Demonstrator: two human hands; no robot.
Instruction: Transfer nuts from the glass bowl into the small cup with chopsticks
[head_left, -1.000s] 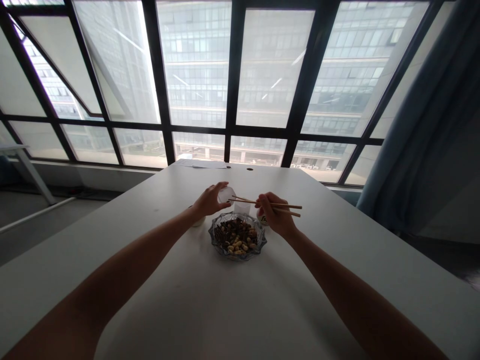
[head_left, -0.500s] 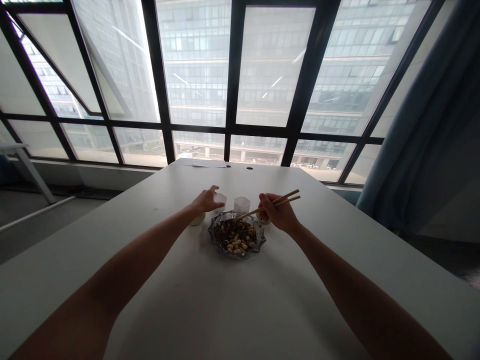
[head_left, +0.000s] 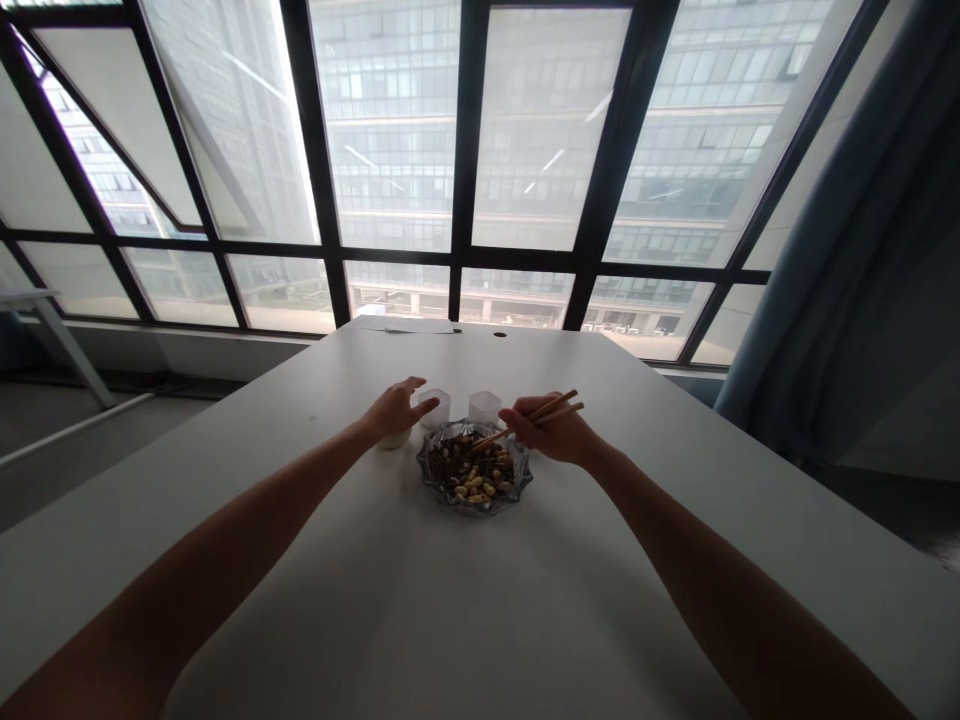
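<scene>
A glass bowl (head_left: pixel 523 484) with a jagged rim holds nuts (head_left: pixel 480 487) and darker bits. My right hand (head_left: pixel 551 428) is closed on a pair of wooden chopsticks (head_left: pixel 559 406), whose tips reach into the bowl's contents. Left of the bowl, my left hand (head_left: pixel 394 410) has its fingers apart and holds nothing, beside a translucent cup (head_left: pixel 435 408). Another translucent cup (head_left: pixel 484 407) stands behind the bowl. Under my left hand a pale round container (head_left: pixel 394 440) is partly hidden.
The white table (head_left: pixel 465 620) stretches toward large windows. Papers (head_left: pixel 412 326) lie at its far edge near two dark holes. A blue curtain (head_left: pixel 817 260) hangs on the right, and another table's leg (head_left: pixel 71 345) stands on the left.
My left hand has moved left, away from the left cup. My right hand and the chopsticks have shifted slightly left, now covering the container that showed beneath them.
</scene>
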